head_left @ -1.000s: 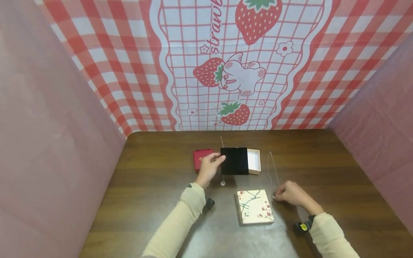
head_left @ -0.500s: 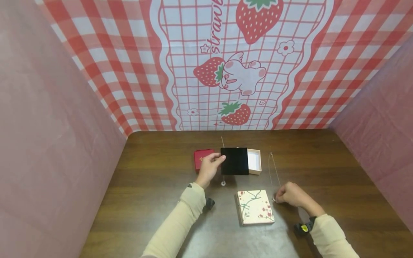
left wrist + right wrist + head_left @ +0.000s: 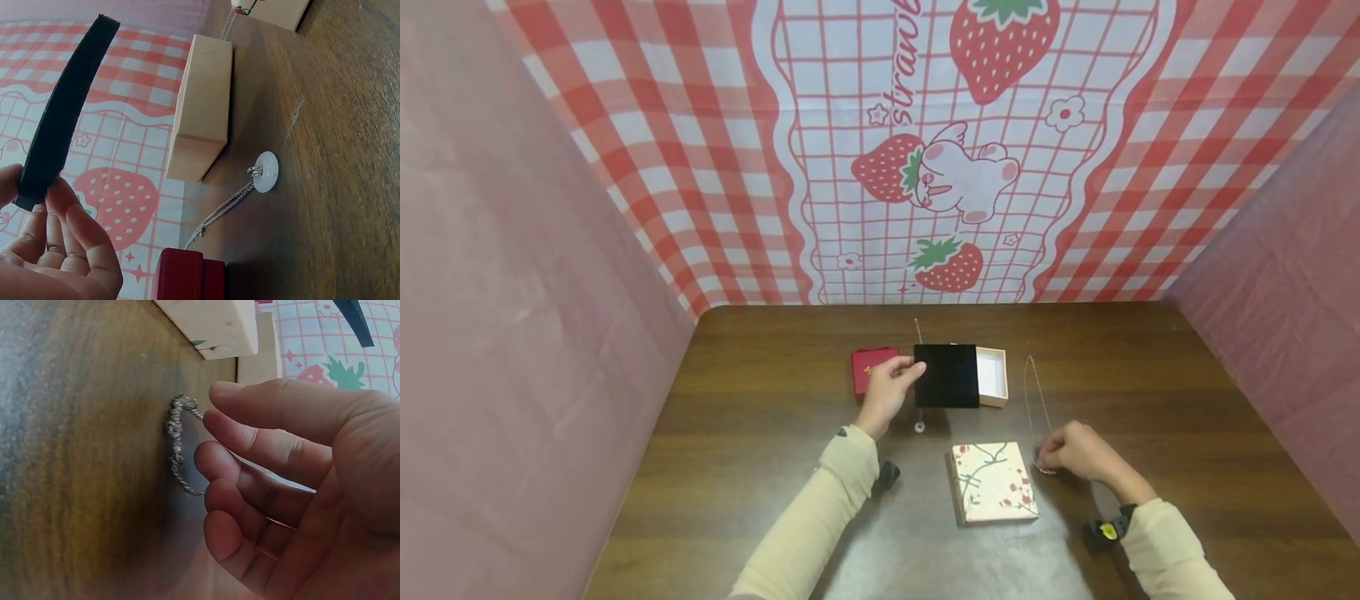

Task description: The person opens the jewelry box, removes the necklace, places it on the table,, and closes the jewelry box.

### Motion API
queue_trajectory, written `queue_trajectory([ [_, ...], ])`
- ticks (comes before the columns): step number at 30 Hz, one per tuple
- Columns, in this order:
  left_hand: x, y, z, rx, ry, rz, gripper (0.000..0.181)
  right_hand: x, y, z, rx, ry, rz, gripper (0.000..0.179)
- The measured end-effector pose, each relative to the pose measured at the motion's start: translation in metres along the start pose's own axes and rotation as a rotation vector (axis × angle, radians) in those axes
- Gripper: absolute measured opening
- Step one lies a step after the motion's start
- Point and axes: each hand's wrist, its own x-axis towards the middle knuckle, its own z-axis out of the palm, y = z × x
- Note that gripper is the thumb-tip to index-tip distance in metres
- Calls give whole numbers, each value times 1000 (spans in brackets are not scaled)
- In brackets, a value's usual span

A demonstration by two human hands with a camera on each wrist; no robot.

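Note:
My left hand (image 3: 887,392) pinches one edge of a black foam pad (image 3: 947,376), thumb against fingers, above the table. In the left wrist view the pad (image 3: 69,115) appears edge-on. Under it on the table is a necklace with a round white pendant (image 3: 267,172) and silver chain. My right hand (image 3: 1075,450) is low over the table, fingers loosely bent. Close by its fingertips lies a second necklace, its twisted silver pendant (image 3: 177,431) on the wood; whether a fingertip touches it, I cannot tell. Its thin chain (image 3: 1040,392) runs away from me.
An open cream box tray (image 3: 992,377) stands partly behind the pad. A red box (image 3: 871,371) is left of it, partly behind my left hand. A white lid with painted blossoms (image 3: 994,483) lies between my forearms. A strawberry-print cloth (image 3: 925,167) hangs behind the table.
The right-hand necklace's pendant has come down beside my fingertips and more of it shows. My left hand and the black pad have stayed in place.

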Motion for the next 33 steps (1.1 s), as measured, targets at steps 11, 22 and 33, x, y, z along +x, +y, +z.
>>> queue_trajectory([
  [11,0,1,-2,-1,-13,23,38,7,-6,-11,-19,53,7,10],
  [22,-1,3,0,-7,-4,9,35,16,-13,-18,-17,196,-31,7],
  [33,0,2,0,5,-6,9,36,21,-23,-24,64,261,-27,19],
])
